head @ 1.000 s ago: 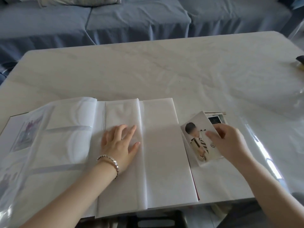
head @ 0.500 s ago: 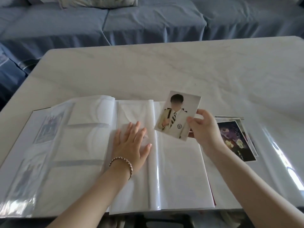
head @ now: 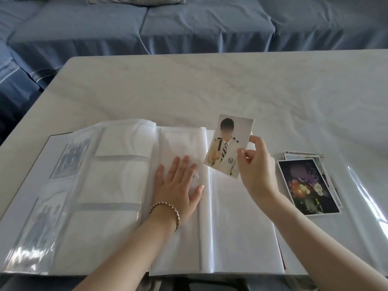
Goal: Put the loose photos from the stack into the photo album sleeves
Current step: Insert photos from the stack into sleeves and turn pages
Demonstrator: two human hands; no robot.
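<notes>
Beyond the far edge of the table, a long sofa (head: 189, 28) draped in wrinkled blue cloth fills the background. The table (head: 210, 85) is a wide rectangle with rounded corners, its pale top veined like marble and glossy at the near right. Across its near left lies the open album (head: 117, 175), a broad book of white pages under shiny clear plastic sleeves. Faint photos show in the sleeves of its leftmost column, and the middle pages bulge up in soft curves. Just beside the album on the right, a small uneven stack (head: 308, 185) of glossy rectangular photos lies flat, topped by a dark flower picture with a white border. The left hand (head: 178, 185) lies flat, fingers straight and spread, pressing the page near the centre fold. The right hand (head: 258, 171) pinches a portrait photo (head: 228, 143) by its right edge between thumb and fingers, holding it tilted above the far end of the right page. A thin braided-looking bracelet (head: 165, 206) circles the left wrist.
</notes>
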